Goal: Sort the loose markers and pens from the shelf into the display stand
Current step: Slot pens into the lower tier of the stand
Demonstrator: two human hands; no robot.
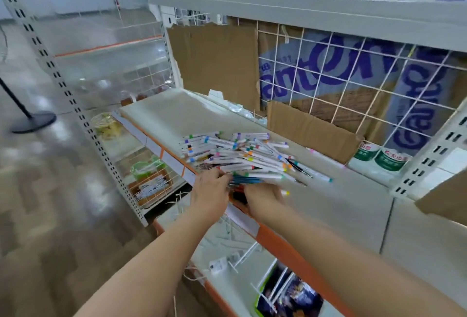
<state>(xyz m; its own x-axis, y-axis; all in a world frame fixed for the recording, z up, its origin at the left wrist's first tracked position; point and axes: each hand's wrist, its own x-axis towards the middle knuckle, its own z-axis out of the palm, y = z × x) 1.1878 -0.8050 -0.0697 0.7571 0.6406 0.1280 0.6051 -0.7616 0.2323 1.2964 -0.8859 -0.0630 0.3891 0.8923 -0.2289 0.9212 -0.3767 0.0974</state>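
Observation:
A loose heap of white markers with coloured bands [237,152] lies on the cream shelf [341,200], near its front edge. Both of my hands reach into the near side of the heap. My left hand [211,190] grips a bunch of thin dark blue pens [243,180] at their ends. My right hand [262,199] lies under the same bunch, fingers curled round pens; a white marker tip pokes out on its right. No display stand is in view.
Torn brown cardboard [310,129] and a wire grid [353,84] back the shelf. Green-and-white packs [379,160] stand at the right rear. A lower shelf [227,246] holds hooks, tags and packaged goods. A black stand base [32,120] rests on the floor at left.

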